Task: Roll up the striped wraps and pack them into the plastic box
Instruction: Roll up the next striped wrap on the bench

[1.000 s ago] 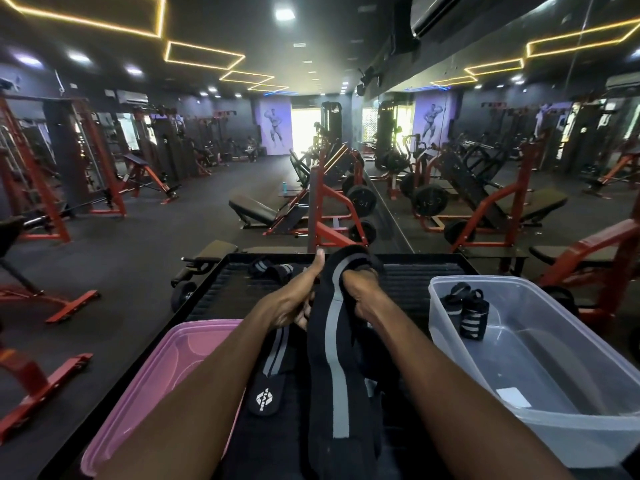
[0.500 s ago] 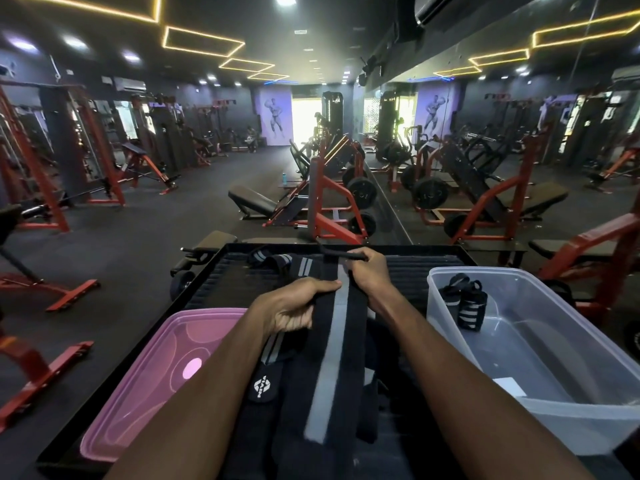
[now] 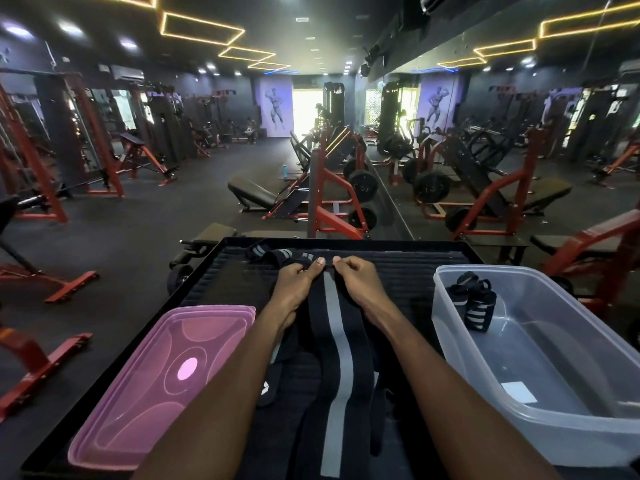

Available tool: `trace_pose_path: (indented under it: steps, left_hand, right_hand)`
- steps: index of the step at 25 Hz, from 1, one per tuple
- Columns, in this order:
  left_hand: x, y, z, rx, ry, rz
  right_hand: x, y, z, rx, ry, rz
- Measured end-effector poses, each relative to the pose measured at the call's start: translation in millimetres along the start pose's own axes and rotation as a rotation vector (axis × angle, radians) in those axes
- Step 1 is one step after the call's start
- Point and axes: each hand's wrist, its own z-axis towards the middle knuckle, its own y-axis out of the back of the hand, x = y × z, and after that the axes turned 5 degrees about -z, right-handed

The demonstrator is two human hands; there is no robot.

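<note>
Left hand (image 3: 297, 277) and right hand (image 3: 354, 274) both pinch far end of striped wrap (image 3: 333, 341), frame centre, flat on surface (image 3: 235, 271). Rolled wrap (image 3: 475, 305) inside plastic box (image 3: 554, 344), right.

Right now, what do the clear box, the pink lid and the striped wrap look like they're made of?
Clear box: translucent, glossy plastic; contents show through.
Pink lid: translucent plastic with moulded curves and a sheen.
Striped wrap: matte woven fabric, probably elastic; it bends limply.
</note>
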Motion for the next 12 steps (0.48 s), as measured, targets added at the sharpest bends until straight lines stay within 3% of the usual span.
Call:
trace_pose_path:
  steps: [12]
  left_hand:
    - [10, -2, 3, 0.112, -0.017, -0.205]
  right_hand:
    - [-13, 3, 9, -0.061, 0.141, -0.048]
